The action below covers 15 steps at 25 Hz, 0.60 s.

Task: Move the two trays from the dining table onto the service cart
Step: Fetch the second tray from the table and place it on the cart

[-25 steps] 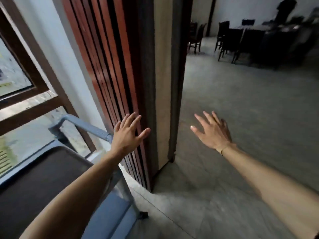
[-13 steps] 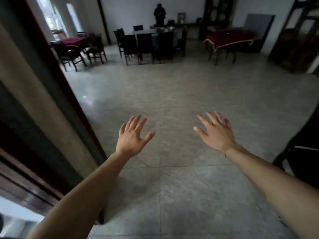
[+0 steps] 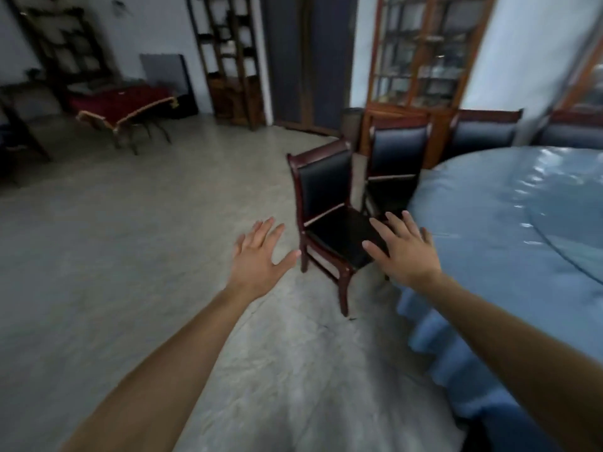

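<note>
Blue cloth over the dining table (image 3: 509,223), topped with a clear, glossy plastic film that wrinkles and throws back highlights; cloth alone, matt and gathered in soft folds, down the hanging edge. Dark reddish polished wood for the frame of the nearest chair (image 3: 323,203), with smooth black leather-like padding on back and seat, faintly shiny. Matt grey stone-look tiles, mottled, across the floor (image 3: 114,256). Warm varnished wood and glass panes in the cabinet (image 3: 421,50). Deep red cloth with a pale fringe on the far table (image 3: 124,102).
</note>
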Motion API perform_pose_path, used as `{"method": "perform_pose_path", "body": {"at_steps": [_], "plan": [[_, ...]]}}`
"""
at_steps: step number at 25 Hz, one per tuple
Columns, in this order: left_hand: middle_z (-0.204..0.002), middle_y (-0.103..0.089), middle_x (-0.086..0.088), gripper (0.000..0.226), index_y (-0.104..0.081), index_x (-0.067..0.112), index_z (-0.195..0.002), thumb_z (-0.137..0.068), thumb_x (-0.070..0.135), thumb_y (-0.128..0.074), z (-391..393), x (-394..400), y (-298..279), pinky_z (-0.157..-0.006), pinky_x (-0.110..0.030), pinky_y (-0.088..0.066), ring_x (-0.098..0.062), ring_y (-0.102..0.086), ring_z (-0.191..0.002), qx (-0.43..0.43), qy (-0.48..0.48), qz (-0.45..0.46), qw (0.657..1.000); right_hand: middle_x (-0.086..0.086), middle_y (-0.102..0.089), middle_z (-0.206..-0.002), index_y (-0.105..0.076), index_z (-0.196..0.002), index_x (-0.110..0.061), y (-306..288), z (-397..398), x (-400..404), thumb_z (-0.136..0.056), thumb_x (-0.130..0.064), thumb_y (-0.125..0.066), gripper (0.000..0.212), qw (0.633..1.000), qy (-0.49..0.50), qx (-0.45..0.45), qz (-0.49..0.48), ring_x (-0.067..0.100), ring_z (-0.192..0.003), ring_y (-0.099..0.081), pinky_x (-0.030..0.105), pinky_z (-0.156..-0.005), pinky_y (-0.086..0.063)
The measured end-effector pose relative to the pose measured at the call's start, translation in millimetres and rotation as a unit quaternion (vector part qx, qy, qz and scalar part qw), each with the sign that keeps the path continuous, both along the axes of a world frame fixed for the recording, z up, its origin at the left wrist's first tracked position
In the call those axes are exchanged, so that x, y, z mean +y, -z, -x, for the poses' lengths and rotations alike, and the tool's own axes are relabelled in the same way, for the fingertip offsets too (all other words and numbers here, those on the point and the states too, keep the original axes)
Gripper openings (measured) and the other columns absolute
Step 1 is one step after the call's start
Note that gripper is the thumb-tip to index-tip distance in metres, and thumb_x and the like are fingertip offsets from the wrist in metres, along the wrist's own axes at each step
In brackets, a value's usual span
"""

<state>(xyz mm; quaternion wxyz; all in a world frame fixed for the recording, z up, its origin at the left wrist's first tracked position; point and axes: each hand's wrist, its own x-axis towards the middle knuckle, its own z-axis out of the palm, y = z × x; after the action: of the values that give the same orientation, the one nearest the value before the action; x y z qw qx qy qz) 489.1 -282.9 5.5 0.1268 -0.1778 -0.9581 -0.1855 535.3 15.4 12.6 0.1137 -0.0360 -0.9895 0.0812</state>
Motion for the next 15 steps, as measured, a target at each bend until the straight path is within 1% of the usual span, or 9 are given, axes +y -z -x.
{"method": "perform_pose_path", "body": {"at_steps": [3, 5, 7, 10, 14, 15], "plan": [[-0.163, -0.023, 0.004, 0.083, -0.035, 0.027, -0.151, -0.085, 0.076, -0.023, 26, 77, -3, -0.12, -0.05, -0.014, -0.018, -0.012, -0.15, 0.013, 0.117, 0.008, 0.993, 0.001, -0.02, -0.163, -0.027, -0.15, -0.038, -2, -35, 58, -0.09, -0.069, -0.023, 0.068, 0.993, 0.116, 0.003, 0.004, 0.026, -0.15, -0.005, 0.055, -0.118, -0.012], [-0.162, -0.025, 0.003, 0.084, -0.037, 0.025, -0.15, -0.085, 0.076, -0.022, 36, 121, -5, -0.119, -0.051, -0.018, -0.018, -0.014, -0.15, 0.024, 0.185, 0.008, 0.982, 0.0, -0.019, -0.163, -0.026, -0.15, -0.039, -4, -61, 84, -0.092, -0.067, -0.026, 0.065, 0.983, 0.184, 0.004, 0.001, 0.025, -0.151, -0.004, 0.055, -0.118, -0.011], [-0.162, -0.026, 0.003, 0.083, -0.038, 0.024, -0.15, -0.085, 0.075, -0.025, 40, 161, -4, -0.119, -0.05, -0.017, -0.017, -0.014, -0.15, 0.016, 0.243, 0.006, 0.97, 0.0, -0.018, -0.163, -0.026, -0.151, -0.038, -6, -87, 102, -0.093, -0.067, -0.029, 0.064, 0.969, 0.248, 0.001, -0.009, 0.025, -0.151, -0.003, 0.054, -0.119, -0.011], [-0.162, -0.027, 0.001, 0.079, -0.04, 0.022, -0.149, -0.086, 0.07, -0.035, 38, 210, 0, -0.119, -0.049, -0.016, -0.017, -0.016, -0.15, 0.009, 0.321, -0.005, 0.947, 0.001, -0.018, -0.163, -0.026, -0.151, -0.037, -5, -123, 119, -0.093, -0.067, -0.028, 0.065, 0.943, 0.333, -0.011, -0.005, 0.025, -0.151, -0.003, 0.054, -0.119, -0.012], [-0.161, -0.029, -0.002, 0.073, -0.043, 0.02, -0.148, -0.089, 0.064, -0.046, 38, 258, 7, -0.118, -0.047, -0.017, -0.019, -0.018, -0.15, 0.0, 0.4, -0.006, 0.917, 0.002, -0.021, -0.163, -0.027, -0.15, -0.037, 2, -157, 130, -0.092, -0.069, -0.024, 0.067, 0.907, 0.422, -0.011, 0.005, 0.027, -0.15, -0.006, 0.056, -0.117, -0.015], [-0.16, -0.031, -0.003, 0.074, -0.044, 0.019, -0.147, -0.089, 0.065, -0.046, 38, 268, 8, -0.118, -0.046, -0.018, -0.02, -0.02, -0.149, 0.001, 0.419, -0.007, 0.908, 0.002, -0.022, -0.162, -0.027, -0.15, -0.037, 4, -166, 131, -0.091, -0.07, -0.022, 0.068, 0.897, 0.442, -0.009, 0.012, 0.027, -0.15, -0.006, 0.056, -0.117, -0.016]]}}
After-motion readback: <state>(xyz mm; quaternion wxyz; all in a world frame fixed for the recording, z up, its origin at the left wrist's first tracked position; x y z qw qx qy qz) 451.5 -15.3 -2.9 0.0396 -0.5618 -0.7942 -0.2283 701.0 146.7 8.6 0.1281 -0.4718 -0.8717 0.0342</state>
